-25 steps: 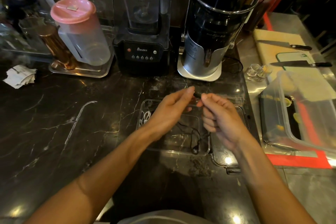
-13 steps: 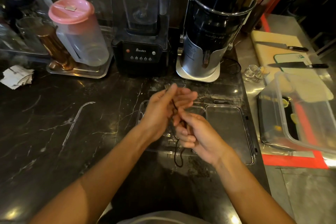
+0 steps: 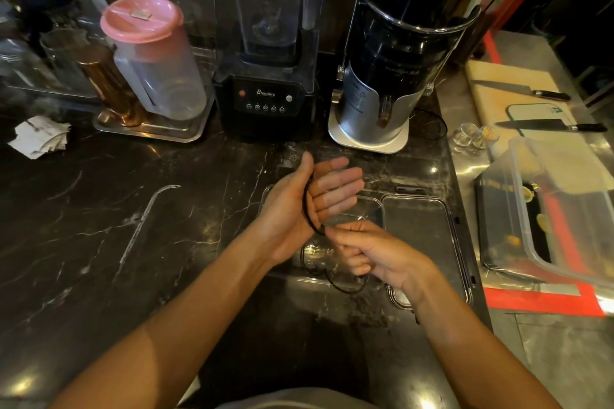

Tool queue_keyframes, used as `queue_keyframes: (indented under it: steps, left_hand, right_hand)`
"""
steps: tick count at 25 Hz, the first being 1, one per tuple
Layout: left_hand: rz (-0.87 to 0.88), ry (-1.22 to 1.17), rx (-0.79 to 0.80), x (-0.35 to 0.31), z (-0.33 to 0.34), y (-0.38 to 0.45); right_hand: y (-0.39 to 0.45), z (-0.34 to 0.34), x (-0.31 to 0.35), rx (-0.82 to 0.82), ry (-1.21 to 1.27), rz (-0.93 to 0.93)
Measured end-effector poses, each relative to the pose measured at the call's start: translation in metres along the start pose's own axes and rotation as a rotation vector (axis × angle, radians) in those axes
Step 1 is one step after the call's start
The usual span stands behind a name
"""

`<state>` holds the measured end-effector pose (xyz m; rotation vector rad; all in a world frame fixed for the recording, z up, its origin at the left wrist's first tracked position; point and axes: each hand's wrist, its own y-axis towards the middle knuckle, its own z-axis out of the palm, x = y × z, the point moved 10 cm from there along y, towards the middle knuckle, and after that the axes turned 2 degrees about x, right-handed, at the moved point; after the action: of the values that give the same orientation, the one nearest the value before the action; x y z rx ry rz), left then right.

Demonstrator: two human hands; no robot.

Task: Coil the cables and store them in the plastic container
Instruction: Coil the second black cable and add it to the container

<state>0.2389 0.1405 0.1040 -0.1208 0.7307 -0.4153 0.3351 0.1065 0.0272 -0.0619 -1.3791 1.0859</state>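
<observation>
A thin black cable runs in a loop around the palm of my left hand, whose fingers are stretched out flat, palm up. My right hand sits just below it and pinches the cable near the heel of the left palm. The loose tail of the cable hangs down under my right hand and curves over the counter. Both hands hover above a clear plastic container on the dark marble counter. Its clear lid lies flat to the right.
A blender and a black juicer stand behind the container. A pink-lidded jug sits on a metal tray at back left. A large clear tub, two knives and a cutting board lie to the right.
My left hand has opened flat with the cable wound round the palm. My right hand dropped from beside the left fingertips to below the palm, drawing the cable around.
</observation>
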Motion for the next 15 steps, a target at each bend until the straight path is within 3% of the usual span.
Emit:
queue_keyframes:
  steps: [4, 8, 12, 15]
  left_hand:
    - [-0.063, 0.052, 0.015, 0.008, 0.001, -0.004]
    - [-0.194, 0.468, 0.087, 0.035, 0.001, -0.010]
    - [-0.136, 0.815, -0.087, 0.024, -0.017, -0.006]
    - [-0.096, 0.714, -0.166, 0.025, -0.032, -0.004]
  right_hand:
    - [0.006, -0.024, 0.016, -0.028, 0.143, -0.028]
    - [0.006, -0.031, 0.053, -0.114, -0.041, -0.028]
    - [-0.002, -0.027, 0.072, -0.190, -0.086, -0.005]
    - [-0.012, -0.018, 0.090, -0.211, -0.127, -0.145]
